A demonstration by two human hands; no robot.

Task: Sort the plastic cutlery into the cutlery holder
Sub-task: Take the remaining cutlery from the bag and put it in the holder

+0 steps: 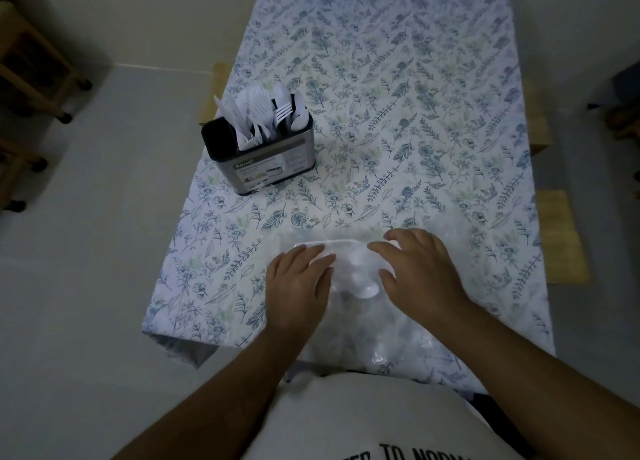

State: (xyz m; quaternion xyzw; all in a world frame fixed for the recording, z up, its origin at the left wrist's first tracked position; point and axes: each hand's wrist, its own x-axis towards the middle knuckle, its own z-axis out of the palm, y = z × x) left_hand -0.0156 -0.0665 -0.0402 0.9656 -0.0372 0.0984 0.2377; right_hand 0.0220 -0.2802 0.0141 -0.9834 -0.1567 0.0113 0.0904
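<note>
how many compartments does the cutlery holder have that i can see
3. In the cutlery holder: the left compartment looks empty, the middle one is packed with white cutlery, and the right one holds forks and spoons. Cutlery may hide further dividers.

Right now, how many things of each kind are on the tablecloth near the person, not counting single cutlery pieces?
Cutlery holder: 1
Clear plastic bag: 1
Hands on the bag: 2, left hand and right hand
Total: 4
</note>
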